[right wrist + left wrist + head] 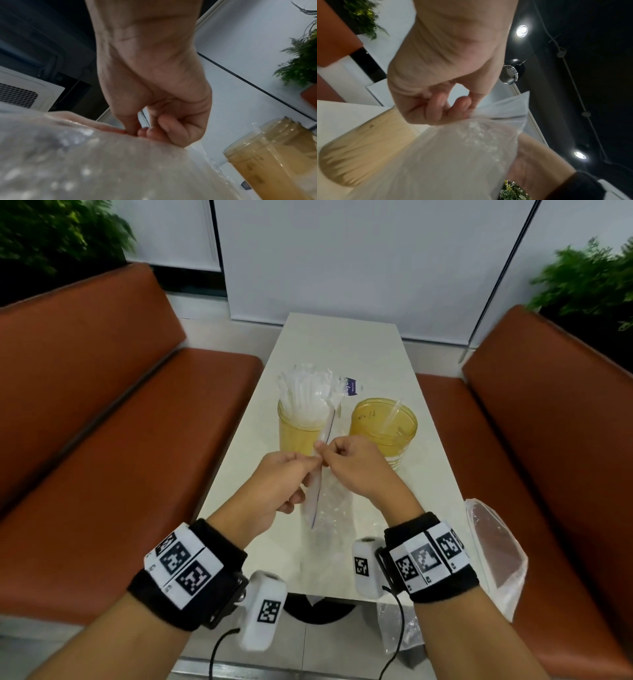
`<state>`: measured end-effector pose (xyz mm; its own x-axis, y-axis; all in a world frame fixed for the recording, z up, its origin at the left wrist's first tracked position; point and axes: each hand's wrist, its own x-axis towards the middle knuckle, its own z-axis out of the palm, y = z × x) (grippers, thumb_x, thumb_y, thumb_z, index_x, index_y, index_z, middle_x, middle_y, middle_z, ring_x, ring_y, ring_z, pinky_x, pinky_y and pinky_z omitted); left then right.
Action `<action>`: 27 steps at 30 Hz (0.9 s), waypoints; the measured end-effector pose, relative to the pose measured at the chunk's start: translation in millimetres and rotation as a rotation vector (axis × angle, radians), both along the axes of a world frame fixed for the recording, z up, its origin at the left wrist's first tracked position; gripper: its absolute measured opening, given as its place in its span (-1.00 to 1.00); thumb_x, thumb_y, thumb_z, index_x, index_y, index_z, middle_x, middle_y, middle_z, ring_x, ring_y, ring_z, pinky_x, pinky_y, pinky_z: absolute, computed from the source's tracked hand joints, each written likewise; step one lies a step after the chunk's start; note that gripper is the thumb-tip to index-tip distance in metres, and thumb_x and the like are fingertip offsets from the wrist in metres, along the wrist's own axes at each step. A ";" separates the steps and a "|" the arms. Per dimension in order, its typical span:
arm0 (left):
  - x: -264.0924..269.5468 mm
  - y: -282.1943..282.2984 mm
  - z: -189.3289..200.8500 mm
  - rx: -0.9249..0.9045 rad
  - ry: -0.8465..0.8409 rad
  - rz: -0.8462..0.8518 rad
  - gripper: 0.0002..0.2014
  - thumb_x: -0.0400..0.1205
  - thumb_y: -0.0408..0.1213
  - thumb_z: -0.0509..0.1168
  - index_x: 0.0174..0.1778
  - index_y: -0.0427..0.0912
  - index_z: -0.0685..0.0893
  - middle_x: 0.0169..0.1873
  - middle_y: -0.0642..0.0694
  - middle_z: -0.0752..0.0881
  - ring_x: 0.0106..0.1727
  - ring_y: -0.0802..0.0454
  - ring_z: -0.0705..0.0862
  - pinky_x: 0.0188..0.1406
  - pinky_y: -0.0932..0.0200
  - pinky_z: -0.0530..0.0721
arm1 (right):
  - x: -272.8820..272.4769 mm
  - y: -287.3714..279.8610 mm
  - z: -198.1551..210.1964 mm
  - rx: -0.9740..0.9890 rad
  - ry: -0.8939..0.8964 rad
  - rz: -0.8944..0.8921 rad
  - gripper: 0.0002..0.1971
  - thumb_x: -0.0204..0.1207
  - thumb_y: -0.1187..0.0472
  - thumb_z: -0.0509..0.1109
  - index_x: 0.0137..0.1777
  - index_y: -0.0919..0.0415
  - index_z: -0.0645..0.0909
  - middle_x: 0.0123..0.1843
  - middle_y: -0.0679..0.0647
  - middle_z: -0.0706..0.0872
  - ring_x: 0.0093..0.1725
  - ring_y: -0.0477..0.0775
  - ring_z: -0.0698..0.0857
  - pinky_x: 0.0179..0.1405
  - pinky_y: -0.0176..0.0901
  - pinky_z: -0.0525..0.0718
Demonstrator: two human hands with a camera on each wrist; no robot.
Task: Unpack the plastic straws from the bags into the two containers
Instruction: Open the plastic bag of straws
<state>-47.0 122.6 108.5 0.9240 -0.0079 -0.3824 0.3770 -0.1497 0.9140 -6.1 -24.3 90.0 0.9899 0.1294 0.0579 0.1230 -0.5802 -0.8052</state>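
A: Item one, far left?
B: Left bench (113, 419), rust-brown, with a plant (51, 231) behind its back.

A: Next?
B: Left hand (274, 484), raised over the table (342, 350). Thumb and fingers pinch the top edge of a clear bag (325, 508); the left wrist view shows the curled fingers (436, 105) bunching the film (453, 155).

A: The bag itself?
B: Clear plastic, one blue line down it, hanging from both hands to the tabletop. Contents too blurred to tell.

A: Behind it?
B: Left jar (299, 429), amber, packed with white straws (305, 392) that stand up above its rim. A small purple-labelled pack (352, 386) sits just behind.

A: Right hand?
B: Right hand (356, 467), touching the left, clenched on the same bag edge. The right wrist view shows the fingertips (150, 132) nipping the film beside the seal strip.

A: Then?
B: Right jar (383, 429), amber, beside the left one and apart from it. One clear straw (392, 416) leans inside; writing on the inner wall is not legible.

A: Far right?
B: Right bench (548, 440), an empty clear bag (496, 556) lying on its seat edge, a second plant (589, 278) behind. Another crumpled bag (397, 631) hangs below the table's near end
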 end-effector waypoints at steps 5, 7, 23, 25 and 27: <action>8.4 1.8 -6.6 -0.098 0.012 -0.032 -0.80 0.68 -0.18 0.39 -0.26 -0.05 0.60 -0.59 0.12 0.47 -0.67 0.20 0.30 -0.69 0.31 0.22 | 0.5 1.9 9.5 -0.030 0.093 -0.043 -0.47 0.67 -0.11 0.35 -0.23 0.43 0.63 -0.46 0.18 0.57 -0.59 0.07 0.61 -0.36 0.08 0.71; 8.9 3.1 -10.0 -0.143 0.013 -0.029 -0.78 0.64 -0.19 0.47 -0.29 -0.06 0.62 -0.66 0.16 0.51 -0.70 0.23 0.33 -0.74 0.36 0.27 | -1.8 -0.3 11.0 0.027 0.179 -0.057 -0.43 0.66 -0.13 0.36 -0.15 0.49 0.67 -0.45 0.19 0.59 -0.56 0.08 0.65 -0.34 0.12 0.79; 4.1 -7.5 -16.6 0.215 -0.321 0.082 -0.86 0.69 -0.24 0.27 -0.15 -0.20 0.61 -0.20 -0.21 0.75 -0.15 -0.23 0.77 -0.14 -0.23 0.81 | -21.2 13.8 24.8 -0.056 0.149 -0.074 -0.84 0.57 0.23 0.30 -0.24 0.24 0.55 -0.36 0.18 0.65 -0.42 0.09 0.65 -0.35 0.08 0.77; 3.1 -5.1 -14.3 0.252 -0.338 0.078 -0.88 0.66 -0.32 0.30 -0.18 -0.25 0.58 -0.24 -0.18 0.71 -0.24 -0.15 0.70 -0.28 -0.10 0.78 | -22.6 15.8 28.0 -0.050 0.161 -0.067 -0.83 0.56 0.30 0.31 -0.27 0.26 0.51 -0.35 0.20 0.71 -0.42 0.06 0.68 -0.43 -0.06 0.78; 2.5 -2.6 -11.5 0.216 -0.331 0.073 -0.92 0.60 -0.39 0.36 -0.11 -0.32 0.60 -0.32 -0.14 0.67 -0.41 -0.03 0.64 -0.50 0.03 0.71 | -23.7 16.6 31.0 0.014 0.176 -0.066 -0.79 0.55 0.39 0.34 -0.31 0.27 0.47 -0.37 0.25 0.72 -0.48 0.03 0.69 -0.49 -0.13 0.76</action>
